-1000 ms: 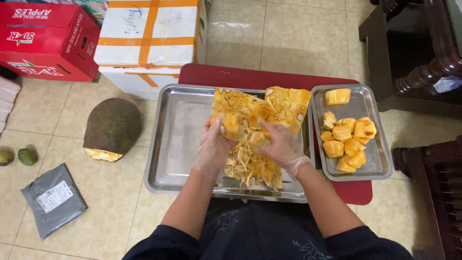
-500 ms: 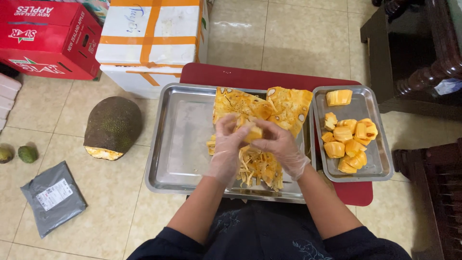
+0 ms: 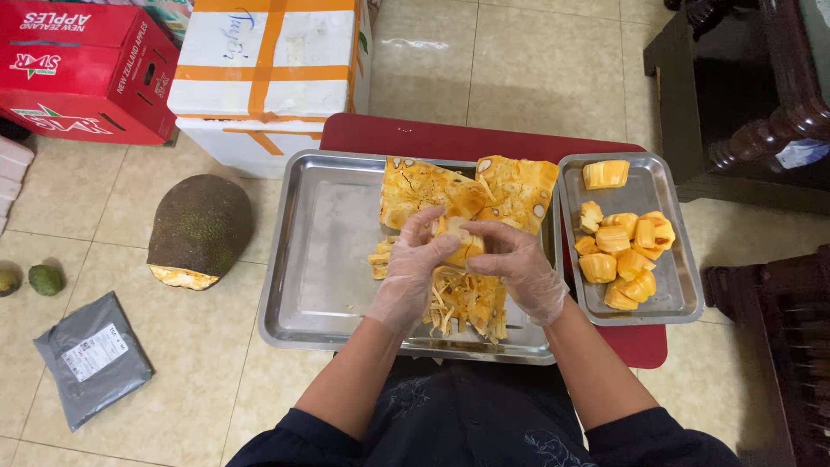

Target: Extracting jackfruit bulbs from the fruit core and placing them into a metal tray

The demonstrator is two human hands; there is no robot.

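Note:
My left hand (image 3: 413, 270) and my right hand (image 3: 517, 266), both in clear plastic gloves, meet over a big steel tray (image 3: 324, 251). Together they grip a yellow jackfruit pod (image 3: 460, 245) still wrapped in pale fibres. Under the hands lies a heap of stringy jackfruit fibres (image 3: 467, 303). Beyond them, two opened jackfruit pieces (image 3: 471, 190) lie flesh-up on the tray. A smaller steel tray (image 3: 683, 285) to the right holds several cleaned yellow pods (image 3: 624, 246).
Both trays rest on a low red table (image 3: 389, 137). On the tiled floor to the left sit a cut jackfruit half (image 3: 199, 229), a grey mailing bag (image 3: 93, 356) and two small green fruits (image 3: 35, 278). Cardboard boxes (image 3: 268, 73) stand behind; dark wooden furniture (image 3: 752, 95) is at the right.
My hands have drawn closer together over the fibre heap. The left hand has come in from the left side, and both now close around one pod.

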